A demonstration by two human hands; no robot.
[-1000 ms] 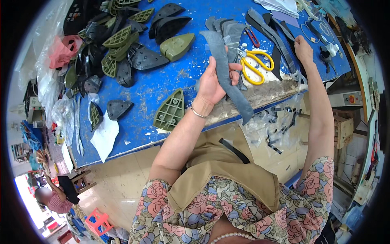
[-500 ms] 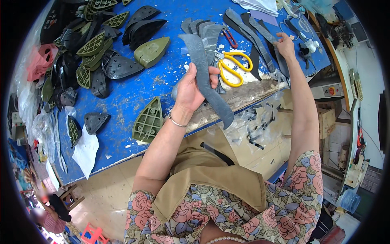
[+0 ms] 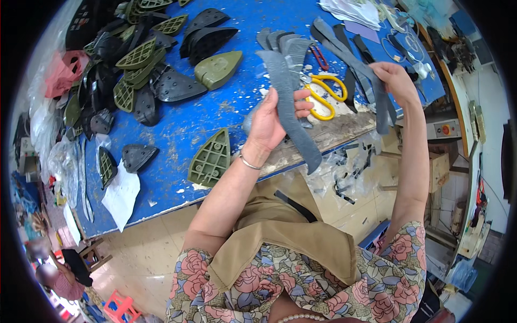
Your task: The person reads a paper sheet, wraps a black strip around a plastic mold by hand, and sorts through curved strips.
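My left hand holds a curved grey strip, thumb on one side and fingertips on the other; its lower end juts past the table's front edge. My right hand pinches the upper end of another dark grey strip, which hangs down at the right of the table. Beside it lie several long grey strips. Between my hands rest yellow-handled scissors and a small red-handled tool. A fanned stack of grey strips lies behind my left hand.
Black and olive ribbed moulded pieces heap up on the left of the blue table. One olive piece lies near the front edge. Scraps litter the floor in front. A wooden stool stands at the right; another person is far left.
My right hand has drawn toward me and lifted a strip off the pile at the right. My left hand keeps hold of its strip. The whole view has shifted slightly.
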